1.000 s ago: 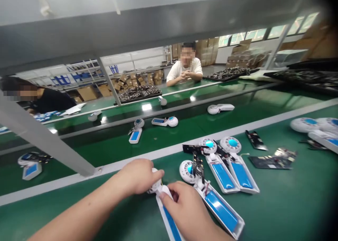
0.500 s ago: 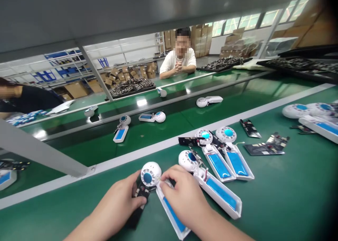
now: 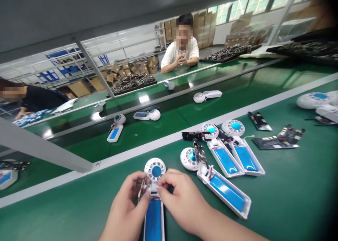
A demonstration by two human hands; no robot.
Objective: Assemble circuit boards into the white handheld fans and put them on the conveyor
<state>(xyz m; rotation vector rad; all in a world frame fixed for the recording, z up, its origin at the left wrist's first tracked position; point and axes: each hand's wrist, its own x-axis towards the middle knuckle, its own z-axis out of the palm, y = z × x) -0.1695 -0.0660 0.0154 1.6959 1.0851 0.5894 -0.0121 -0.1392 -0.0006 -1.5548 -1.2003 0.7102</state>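
Directly before me lies an opened white handheld fan [image 3: 154, 169], its round head pointing away and a blue battery [image 3: 153, 218] in its handle shell. My left hand [image 3: 128, 205] is closed at the left of the fan's neck, gripping a dark circuit board [image 3: 143, 190] tipped nearly edge-on. At the neck's right side, the thumb and forefinger of my right hand [image 3: 182, 198] are pinched together; what sits between them is too small to make out. Just right of that hand rests another opened fan [image 3: 224, 190] with its board standing against the head.
Two more opened fans [image 3: 227, 160] lie to the right, near loose circuit boards [image 3: 280, 140]. Beyond a pale rail [image 3: 169, 139], a green conveyor belt [image 3: 148, 132] carries several fans. A metal post [image 3: 52, 146] rises at left. Across the belt a person [image 3: 181, 52] leans with clasped hands.
The fan has turned so its handle points straight toward me. My left hand has moved right and tilted the board up beside the neck. My right fingers remain at the neck.
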